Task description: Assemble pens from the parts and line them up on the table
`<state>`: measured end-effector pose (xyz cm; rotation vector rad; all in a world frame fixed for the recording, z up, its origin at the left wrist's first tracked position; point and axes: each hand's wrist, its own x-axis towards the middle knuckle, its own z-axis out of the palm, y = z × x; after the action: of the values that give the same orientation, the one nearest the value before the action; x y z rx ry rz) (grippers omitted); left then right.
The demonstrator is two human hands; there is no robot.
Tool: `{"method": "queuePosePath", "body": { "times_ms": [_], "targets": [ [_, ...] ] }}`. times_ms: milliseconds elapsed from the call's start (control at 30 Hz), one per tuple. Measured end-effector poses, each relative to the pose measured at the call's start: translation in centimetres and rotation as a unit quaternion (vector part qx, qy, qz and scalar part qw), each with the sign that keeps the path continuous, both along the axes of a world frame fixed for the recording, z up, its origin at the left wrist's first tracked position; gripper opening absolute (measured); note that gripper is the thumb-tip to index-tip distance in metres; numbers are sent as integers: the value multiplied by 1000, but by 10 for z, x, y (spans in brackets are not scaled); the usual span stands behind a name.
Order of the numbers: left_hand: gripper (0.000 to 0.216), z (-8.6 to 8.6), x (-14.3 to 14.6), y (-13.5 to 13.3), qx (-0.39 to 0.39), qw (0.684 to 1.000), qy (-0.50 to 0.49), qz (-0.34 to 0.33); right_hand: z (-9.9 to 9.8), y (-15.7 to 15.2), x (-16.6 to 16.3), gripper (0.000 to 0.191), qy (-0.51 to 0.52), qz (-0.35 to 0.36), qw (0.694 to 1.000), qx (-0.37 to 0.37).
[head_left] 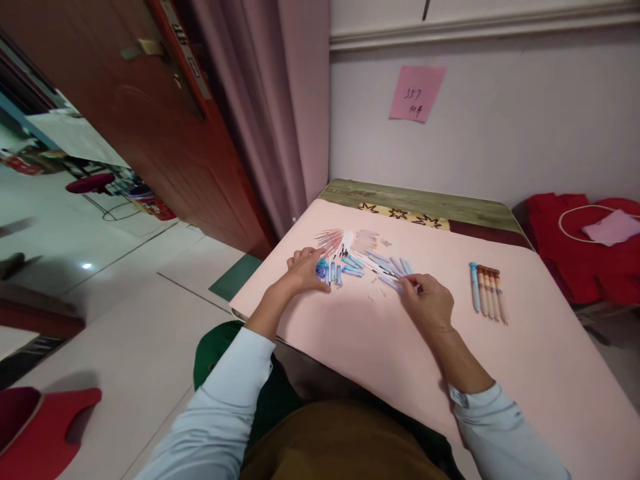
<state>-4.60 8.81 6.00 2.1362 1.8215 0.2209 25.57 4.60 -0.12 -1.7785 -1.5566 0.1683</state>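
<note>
Slim pale-blue plastic-looking barrels [397, 267], ten o'clock of our right hand [429, 303] | right fingertips narrow, grip unclear | left hand [303, 273] wide, short blue cylinders [339, 275] three o'clock | we'd best pinch singly

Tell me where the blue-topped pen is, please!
In the head view, the blue-topped pen lies on the right part of the pink tabletop, just left of the brown-topped pens and to the right of the person's right hand.
</note>
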Motion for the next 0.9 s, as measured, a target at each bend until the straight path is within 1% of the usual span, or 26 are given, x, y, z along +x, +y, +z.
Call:
{"method": "queuePosePath", "body": {
  "times_ms": [100,167,333,500,567,633,700,800,900],
  "targets": [
    [105,5,-5,5,1,998,10,-60,0,0,-1,29,6,-2,1000,9],
    [106,3,-8,7,5,997,9,-73,0,0,-1,31,8,0,1000,10],
    [95,-4,-15,10,-9,999,37,-33,-2,1,2,31,13,-3,1000,1],
    [95,-13,-28,9,-17,998,65,-5,-1,3,3,33,33,-27,999,11],
    [84,-17,-30,7,6,998,58,-1,0,3,2,34,42,-31,998,17],
    [66,-21,-30,3,33,999,33,5,1,3,1,35,50,-28,998,21],
    [49,-23,-26,-1,40,999,-2,20,1,4,2,34,54,-25,998,23],
    [43,-24,-19,-7,31,998,-40,32,1,4,3,31,59,-33,997,30],
    [37,-20,-12,-7,66,996,-63,15,2,6,6,29,70,-47,996,34]
  ]
}}
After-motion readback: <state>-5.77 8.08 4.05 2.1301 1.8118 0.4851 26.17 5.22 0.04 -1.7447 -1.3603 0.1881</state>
